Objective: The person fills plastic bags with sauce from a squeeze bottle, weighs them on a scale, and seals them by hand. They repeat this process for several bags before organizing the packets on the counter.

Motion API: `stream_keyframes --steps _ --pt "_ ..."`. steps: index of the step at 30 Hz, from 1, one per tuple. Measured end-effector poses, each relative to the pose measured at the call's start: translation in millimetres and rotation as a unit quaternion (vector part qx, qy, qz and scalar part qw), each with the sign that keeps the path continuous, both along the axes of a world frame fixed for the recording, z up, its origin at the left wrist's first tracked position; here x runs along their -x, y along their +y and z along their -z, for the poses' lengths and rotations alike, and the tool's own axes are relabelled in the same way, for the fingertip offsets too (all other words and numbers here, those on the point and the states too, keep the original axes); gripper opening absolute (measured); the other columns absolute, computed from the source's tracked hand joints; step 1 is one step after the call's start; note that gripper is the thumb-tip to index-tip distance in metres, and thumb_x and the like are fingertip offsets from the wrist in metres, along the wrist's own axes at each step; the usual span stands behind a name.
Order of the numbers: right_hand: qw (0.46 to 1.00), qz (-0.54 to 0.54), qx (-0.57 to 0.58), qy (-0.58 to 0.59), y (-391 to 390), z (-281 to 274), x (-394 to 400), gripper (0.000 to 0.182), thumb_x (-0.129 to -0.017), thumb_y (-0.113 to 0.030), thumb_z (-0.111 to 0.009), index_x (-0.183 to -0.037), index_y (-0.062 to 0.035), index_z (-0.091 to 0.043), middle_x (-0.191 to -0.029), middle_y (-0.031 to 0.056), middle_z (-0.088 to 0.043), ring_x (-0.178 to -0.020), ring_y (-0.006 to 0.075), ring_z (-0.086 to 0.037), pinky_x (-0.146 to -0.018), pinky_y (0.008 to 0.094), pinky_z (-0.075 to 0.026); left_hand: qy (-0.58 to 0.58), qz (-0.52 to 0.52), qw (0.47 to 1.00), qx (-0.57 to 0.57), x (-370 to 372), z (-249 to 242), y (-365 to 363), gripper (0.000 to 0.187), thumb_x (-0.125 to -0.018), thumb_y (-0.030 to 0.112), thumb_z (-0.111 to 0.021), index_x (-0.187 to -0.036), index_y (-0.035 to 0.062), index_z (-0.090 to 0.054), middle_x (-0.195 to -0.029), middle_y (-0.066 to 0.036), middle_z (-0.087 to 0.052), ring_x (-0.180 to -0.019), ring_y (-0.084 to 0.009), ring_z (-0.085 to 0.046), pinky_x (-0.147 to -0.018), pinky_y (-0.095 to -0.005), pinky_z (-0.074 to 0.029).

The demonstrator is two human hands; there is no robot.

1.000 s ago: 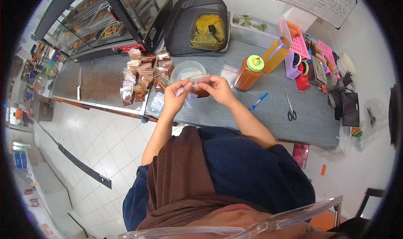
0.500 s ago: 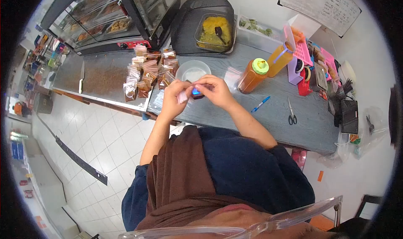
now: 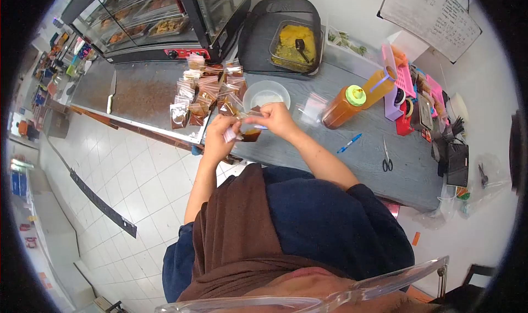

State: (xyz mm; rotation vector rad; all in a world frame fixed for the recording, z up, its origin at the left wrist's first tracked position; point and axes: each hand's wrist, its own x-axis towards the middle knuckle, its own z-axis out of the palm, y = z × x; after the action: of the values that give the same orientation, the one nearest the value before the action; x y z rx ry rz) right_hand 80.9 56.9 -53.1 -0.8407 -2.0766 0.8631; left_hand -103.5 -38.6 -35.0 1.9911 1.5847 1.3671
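Observation:
Between my two hands hangs a small zip bag of brown sauce [image 3: 252, 136], its clear upper edge stretched across. My left hand [image 3: 221, 137] pinches one top corner, with something pale pink and white tucked in its fingers. At the other end, my right hand [image 3: 279, 120] is closed on the bag's top, a digit lying along the edge. Just behind them stands a round translucent tub [image 3: 267, 93]. A pile of filled sauce bags [image 3: 206, 93] lies to the left. Flat clear bags [image 3: 313, 106] rest right of my right hand.
A green-capped sauce bottle [image 3: 344, 106] and a yellow bottle [image 3: 379, 87] stand to the right. Nearer are a blue pen [image 3: 350, 143] and scissors [image 3: 388, 158]. A glass dish [image 3: 281, 59] sits behind, and a knife [image 3: 111, 93] lies far left beside the display warmer [image 3: 148, 54].
My hands have moved apart, stretching the bag's top edge between them and showing more of the brown sauce. The whole view has shifted slightly.

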Motion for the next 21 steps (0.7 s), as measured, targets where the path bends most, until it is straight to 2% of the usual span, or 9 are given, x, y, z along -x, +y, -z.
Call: stream_keyframes --steps 3,6,8,9,11,14,18,20,21 --pt "0.987 0.072 0.144 -0.02 19.5 39.3 -2.9 0.043 -0.071 -0.042 -0.078 -0.061 -0.005 -0.059 -0.055 0.009 -0.048 -0.051 0.0193 -0.044 -0.049 0.0329 -0.035 -0.049 -0.024 0.997 0.047 34.6 18.1 8.5 0.013 -0.085 0.014 -0.064 -0.088 0.0006 -0.065 -0.079 -0.012 -0.065 -0.075 -0.0256 -0.061 -0.068 -0.033 -0.047" --pt "0.98 0.06 -0.183 -0.044 7.0 40.0 4.8 0.039 -0.073 -0.042 -0.075 -0.084 -0.007 -0.065 -0.082 0.0099 -0.057 -0.077 0.0248 -0.054 -0.064 0.0358 -0.042 -0.109 -0.02 0.985 0.134 69.0 26.9 24.6 0.019 -0.089 0.019 -0.062 -0.089 0.0001 -0.066 -0.076 -0.012 -0.066 -0.075 -0.0207 -0.063 -0.072 -0.0316 -0.047" --pt "0.969 0.04 -0.184 -0.163 -1.0 40.8 7.9 0.039 -0.074 -0.037 -0.074 -0.097 -0.0085 -0.062 -0.097 0.0089 -0.055 -0.092 0.0279 -0.052 -0.073 0.0389 -0.042 -0.068 -0.069 0.975 0.198 90.1 53.5 44.9 0.022 -0.086 0.02 -0.064 -0.096 0.0007 -0.065 -0.089 -0.014 -0.066 -0.086 -0.0253 -0.063 -0.078 -0.0348 -0.047" --pt "0.957 0.029 -0.184 -0.221 -2.7 40.9 10.0 0.041 -0.074 -0.035 -0.073 -0.104 -0.0093 -0.061 -0.104 0.0084 -0.055 -0.1 0.0294 -0.05 -0.077 0.0405 -0.043 -0.005 -0.108 0.981 0.158 92.3 70.6 52.3 0.024 -0.085 0.021 -0.065 -0.099 0.0011 -0.064 -0.094 -0.015 -0.065 -0.091 -0.0272 -0.061 -0.081 -0.0361 -0.046" --pt "0.963 0.042 -0.187 -0.19 3.0 63.6 15.1 0.033 -0.075 -0.029 -0.072 -0.1 -0.0084 -0.064 -0.097 0.008 -0.057 -0.094 0.0282 -0.053 -0.076 0.0402 -0.043 0.122 -0.182 0.973 0.074 93.3 93.3 64.7 0.031 -0.082 0.022 -0.068 -0.105 0.0019 -0.063 -0.106 -0.017 -0.063 -0.102 -0.0311 -0.058 -0.087 -0.0387 -0.044" --pt "0.983 0.061 -0.141 -0.101 17.3 78.8 13.6 0.022 -0.075 -0.021 -0.071 -0.093 -0.0071 -0.068 -0.089 0.0076 -0.061 -0.086 0.0271 -0.056 -0.076 0.0388 -0.044 0.095 -0.115 0.986 0.077 68.7 83.7 60.2 0.041 -0.078 0.022 -0.071 -0.112 0.0029 -0.06 -0.118 -0.018 -0.057 -0.111 -0.0356 -0.052 -0.094 -0.042 -0.04" --pt "0.997 0.065 -0.005 0.044 9.2 50.9 7.3 0.011 -0.078 -0.015 -0.069 -0.083 -0.0049 -0.07 -0.082 0.0083 -0.065 -0.078 0.0239 -0.06 -0.074 0.0338 -0.046 0.001 0.018 0.997 0.068 24.8 73.2 49.0 0.038 -0.077 0.022 -0.073 -0.108 0.0037 -0.062 -0.107 -0.016 -0.062 -0.101 -0.0325 -0.057 -0.088 -0.0387 -0.044" --pt "0.994 0.028 0.072 0.079 1.5 27.7 3.5 0.011 -0.08 -0.013 -0.068 -0.086 -0.0037 -0.069 -0.084 0.007 -0.065 -0.08 0.0196 -0.061 -0.073 0.0307 -0.047 -0.077 0.099 0.987 0.099 9.2 60.0 46.1 0.033 -0.077 0.021 -0.073 -0.104 0.004 -0.065 -0.099 -0.015 -0.065 -0.096 -0.0308 -0.06 -0.084 -0.0366 -0.045" --pt "0.989 0.011 0.11 0.097 -1.9 22.2 0.7 0.011 -0.081 -0.012 -0.068 -0.088 -0.0031 -0.069 -0.085 0.0064 -0.065 -0.081 0.0174 -0.062 -0.072 0.0292 -0.047 -0.092 0.098 0.985 0.112 2.6 51.7 44.3 0.023 -0.08 0.02 -0.071 -0.096 0.0039 -0.068 -0.089 -0.013 -0.067 -0.087 -0.0276 -0.063 -0.079 -0.0336 -0.047"
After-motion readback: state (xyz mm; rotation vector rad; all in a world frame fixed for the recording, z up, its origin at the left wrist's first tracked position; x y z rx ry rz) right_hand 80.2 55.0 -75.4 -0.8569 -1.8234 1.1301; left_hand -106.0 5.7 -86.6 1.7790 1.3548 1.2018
